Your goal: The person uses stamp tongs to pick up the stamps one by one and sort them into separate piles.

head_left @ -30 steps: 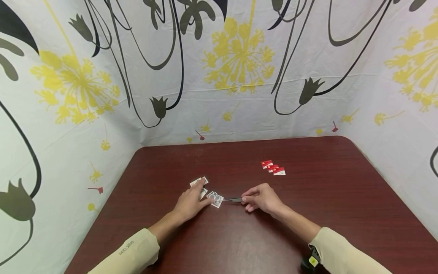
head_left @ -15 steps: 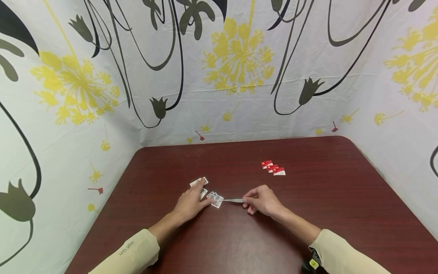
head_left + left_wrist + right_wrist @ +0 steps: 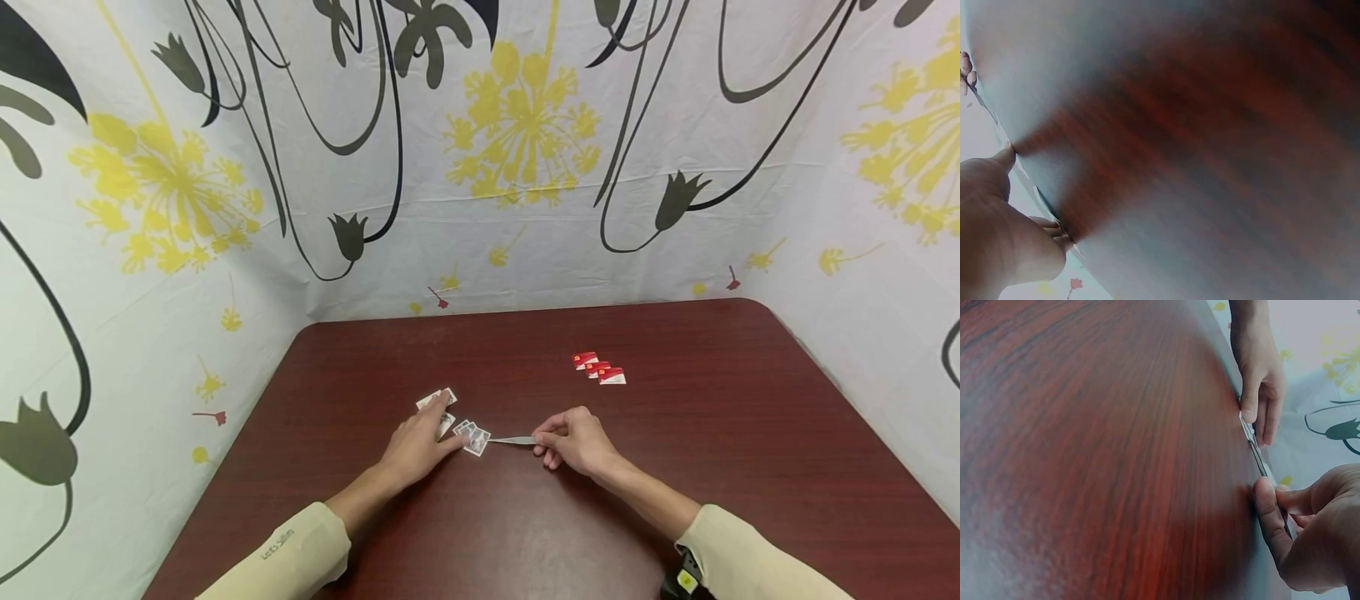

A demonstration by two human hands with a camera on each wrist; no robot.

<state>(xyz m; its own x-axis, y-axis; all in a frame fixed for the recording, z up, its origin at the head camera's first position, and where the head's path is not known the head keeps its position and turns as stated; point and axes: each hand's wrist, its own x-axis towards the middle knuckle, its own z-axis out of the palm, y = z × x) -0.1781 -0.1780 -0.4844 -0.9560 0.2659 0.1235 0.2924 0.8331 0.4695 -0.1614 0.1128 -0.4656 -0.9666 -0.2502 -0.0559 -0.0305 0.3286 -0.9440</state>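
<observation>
My left hand (image 3: 416,446) rests on the table with fingers spread. Its fingertips touch small white-bordered picture papers, like stamps (image 3: 447,422), partly hidden beneath it. Its thumb presses the left edge of a fanned group of similar stamps (image 3: 475,439). From the right, my right hand (image 3: 577,439) pinches slim metal tweezers (image 3: 513,440) between thumb and fingers. The tweezers' tip meets the right edge of the fanned stamps; whether it grips one, I cannot tell. In the right wrist view, the tweezers (image 3: 1258,457) point toward the left thumb, low over the table.
Several inches behind the right hand, three red-and-white papers (image 3: 598,368) lie overlapping in a diagonal row. The dark reddish wooden table (image 3: 675,342) reaches a patterned cloth wall (image 3: 525,250) at the back and sides. A black strap device (image 3: 681,575) sits at the right sleeve.
The tweezers have turned, from a dark edge to a bright silver face, and the right hand has shifted slightly right and down. My left hand and the stamps stay in place.
</observation>
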